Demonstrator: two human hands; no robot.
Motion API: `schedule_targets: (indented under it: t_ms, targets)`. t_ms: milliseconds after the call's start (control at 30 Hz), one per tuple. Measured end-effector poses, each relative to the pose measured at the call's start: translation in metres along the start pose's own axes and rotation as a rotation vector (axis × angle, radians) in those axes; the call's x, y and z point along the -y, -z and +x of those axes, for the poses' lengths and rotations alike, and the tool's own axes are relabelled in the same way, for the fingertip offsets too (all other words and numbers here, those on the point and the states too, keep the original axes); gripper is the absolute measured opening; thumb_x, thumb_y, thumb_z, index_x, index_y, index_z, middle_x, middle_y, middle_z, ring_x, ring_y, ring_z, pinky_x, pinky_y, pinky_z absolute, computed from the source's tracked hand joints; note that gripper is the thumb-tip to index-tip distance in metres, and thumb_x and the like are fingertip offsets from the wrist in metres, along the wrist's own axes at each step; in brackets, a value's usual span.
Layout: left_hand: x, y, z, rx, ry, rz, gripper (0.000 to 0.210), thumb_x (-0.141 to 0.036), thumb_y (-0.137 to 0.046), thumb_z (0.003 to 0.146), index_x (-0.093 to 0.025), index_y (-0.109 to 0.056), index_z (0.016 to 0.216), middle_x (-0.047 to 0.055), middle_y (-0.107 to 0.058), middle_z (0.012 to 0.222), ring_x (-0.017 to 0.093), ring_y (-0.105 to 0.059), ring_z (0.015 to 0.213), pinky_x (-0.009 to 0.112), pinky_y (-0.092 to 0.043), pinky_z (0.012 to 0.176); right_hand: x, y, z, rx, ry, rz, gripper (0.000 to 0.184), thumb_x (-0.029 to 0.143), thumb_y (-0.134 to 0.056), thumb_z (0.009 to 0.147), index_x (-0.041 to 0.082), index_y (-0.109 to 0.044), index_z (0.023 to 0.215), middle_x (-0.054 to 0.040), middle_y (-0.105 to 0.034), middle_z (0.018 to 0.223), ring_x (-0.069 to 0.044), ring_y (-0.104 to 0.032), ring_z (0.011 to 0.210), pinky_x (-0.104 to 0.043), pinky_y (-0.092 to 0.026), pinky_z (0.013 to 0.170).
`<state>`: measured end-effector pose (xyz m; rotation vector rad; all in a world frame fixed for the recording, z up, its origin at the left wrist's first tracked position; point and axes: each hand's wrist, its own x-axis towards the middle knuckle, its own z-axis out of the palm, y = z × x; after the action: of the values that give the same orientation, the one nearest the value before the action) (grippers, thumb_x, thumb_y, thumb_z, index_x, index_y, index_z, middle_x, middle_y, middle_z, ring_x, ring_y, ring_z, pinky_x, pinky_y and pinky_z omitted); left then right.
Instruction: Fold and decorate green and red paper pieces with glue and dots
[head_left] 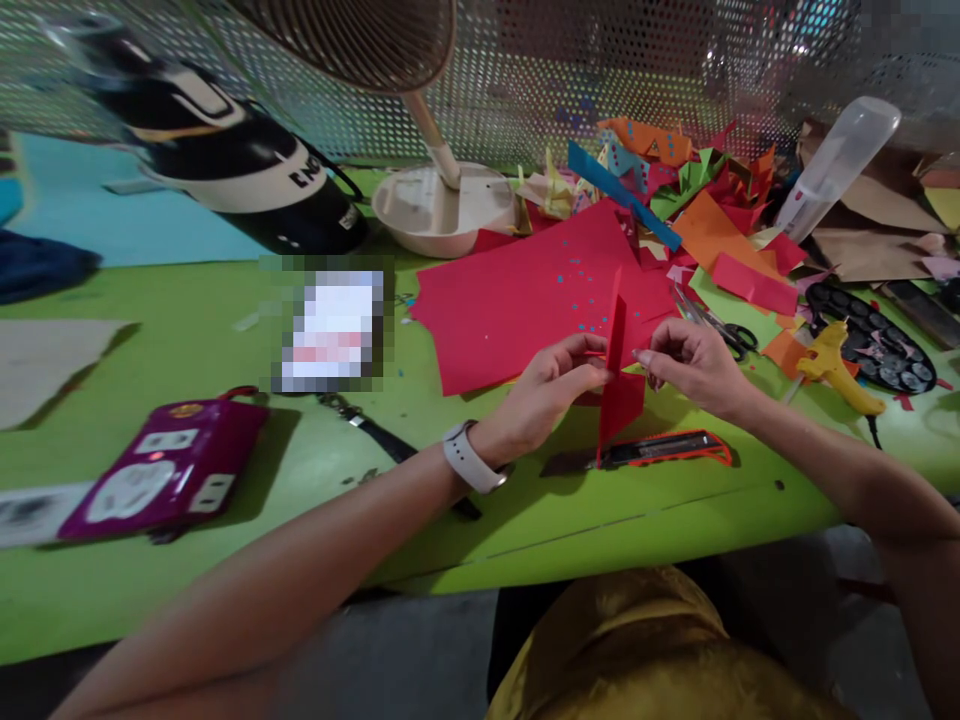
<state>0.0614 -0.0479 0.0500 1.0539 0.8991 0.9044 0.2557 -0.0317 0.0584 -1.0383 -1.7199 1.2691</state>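
My left hand [541, 398] is closed on a folded piece of red paper [619, 408], which stands on edge above the green table. Close to the paper's right side is my right hand [696, 372], thumb and fingertips pinched together; whatever lies between them is too small to name. Behind both hands a large red sheet [495, 305] lies flat, sprinkled with tiny blue bits. Just below the folded paper rests a box cutter [667, 449] with an orange edge. Scissors [721, 328] lie beyond my right hand.
A yellow glue gun [831, 366] and a black palette [874, 335] lie at right. Coloured paper scraps [720, 235] and a clear bottle [840, 165] are behind. A fan base [405, 215], black bottle [262, 190], blurred-out phone [334, 330] and purple device [169, 465] stand leftward.
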Motion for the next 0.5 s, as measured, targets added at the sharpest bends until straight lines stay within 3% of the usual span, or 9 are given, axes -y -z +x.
schedule_targets:
  t_ms: [167, 267, 500]
  targets:
    - [0.001, -0.002, 0.001, -0.024, -0.002, -0.008, 0.028, -0.024, -0.072, 0.067, -0.019, -0.057, 0.090, -0.003, -0.063, 0.074, 0.010, -0.059, 0.065, 0.023, -0.047, 0.061, 0.003, 0.000, 0.000, -0.064, -0.010, 0.001, 0.036, 0.050, -0.070, 0.079, 0.020, -0.051, 0.071, 0.0045, -0.052, 0.060, -0.008, -0.048, 0.054, -0.024, -0.040, 0.050]
    - [0.001, -0.003, 0.001, -0.006, -0.005, -0.026, 0.029, -0.027, -0.071, 0.071, -0.020, -0.055, 0.094, -0.002, -0.067, 0.077, 0.013, -0.063, 0.066, 0.025, -0.050, 0.062, 0.005, -0.001, -0.001, -0.040, -0.035, 0.000, 0.041, 0.058, -0.066, 0.081, 0.019, -0.053, 0.074, 0.0034, -0.054, 0.063, -0.008, -0.050, 0.056, -0.024, -0.040, 0.051]
    - [0.003, -0.004, 0.001, -0.009, -0.022, -0.045, 0.030, -0.027, -0.068, 0.072, -0.020, -0.054, 0.098, 0.000, -0.071, 0.081, 0.013, -0.065, 0.068, 0.025, -0.052, 0.064, -0.007, -0.002, 0.000, -0.006, -0.041, -0.115, 0.036, 0.048, -0.073, 0.075, 0.020, -0.051, 0.074, 0.0029, -0.055, 0.066, -0.010, -0.047, 0.059, -0.025, -0.039, 0.055]
